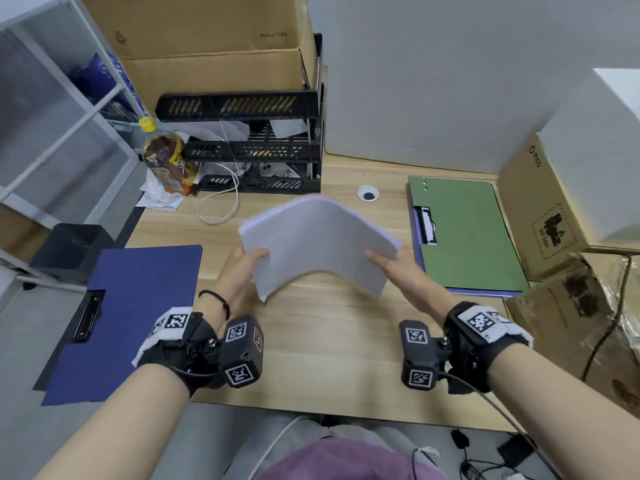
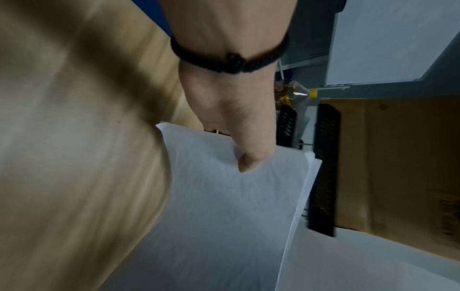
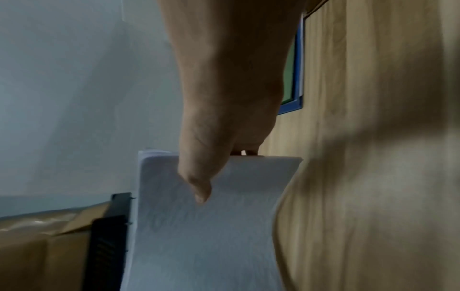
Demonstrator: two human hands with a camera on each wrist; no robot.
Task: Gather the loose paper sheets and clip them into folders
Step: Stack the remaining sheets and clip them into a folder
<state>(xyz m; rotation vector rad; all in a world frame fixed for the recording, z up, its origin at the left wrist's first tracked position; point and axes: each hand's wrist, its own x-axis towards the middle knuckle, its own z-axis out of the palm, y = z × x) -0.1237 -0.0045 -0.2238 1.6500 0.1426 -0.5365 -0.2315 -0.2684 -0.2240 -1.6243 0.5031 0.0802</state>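
The wooden desk [image 1: 332, 341] carries a blue clipboard folder [image 1: 131, 317] at 9 o'clock, overhanging its left edge, and a green folder [image 1: 474, 237] at 2 o'clock lying on a blue one. At 11 o'clock stand a black tiered tray rack [image 1: 256, 147], a yellow-capped drink bottle [image 1: 166, 161] on crumpled white paper and a looped white cable [image 1: 221, 202]. A round cable grommet [image 1: 367, 194] sits at 12 o'clock, cardboard boxes [image 1: 540, 209] at 3.

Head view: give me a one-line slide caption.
Both hands, left hand and right hand, hold a bowed paper stack above the desk between blue folder and green folder.
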